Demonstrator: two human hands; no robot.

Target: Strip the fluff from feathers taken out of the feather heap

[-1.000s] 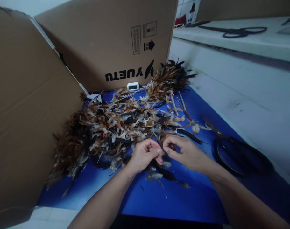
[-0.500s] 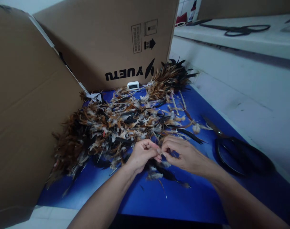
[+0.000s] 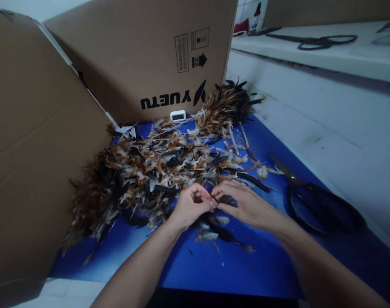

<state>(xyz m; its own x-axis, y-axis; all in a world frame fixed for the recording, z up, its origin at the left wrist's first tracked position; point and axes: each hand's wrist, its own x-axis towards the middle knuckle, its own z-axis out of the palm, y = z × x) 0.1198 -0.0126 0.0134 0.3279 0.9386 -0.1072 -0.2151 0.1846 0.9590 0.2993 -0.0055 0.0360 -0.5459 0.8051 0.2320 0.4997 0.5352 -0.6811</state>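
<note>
Left hand (image 3: 189, 208) and right hand (image 3: 248, 207) meet at curled fingers (image 3: 227, 188), perhaps for fine control; whether they're pinching anything, I can't tell. Feathers (image 3: 167, 161) spread just beyond those fingers, probably for easy reach.

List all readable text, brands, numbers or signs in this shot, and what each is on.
"YUETU", upside down, beside a leaf-like logo: cardboard box.
Black arrow pointing right, same box; lettering at its tail too small to read.
Two framed print panels, same box: too small.
White digital display: digits unreadable.
Bottle label: too blurred.
</note>
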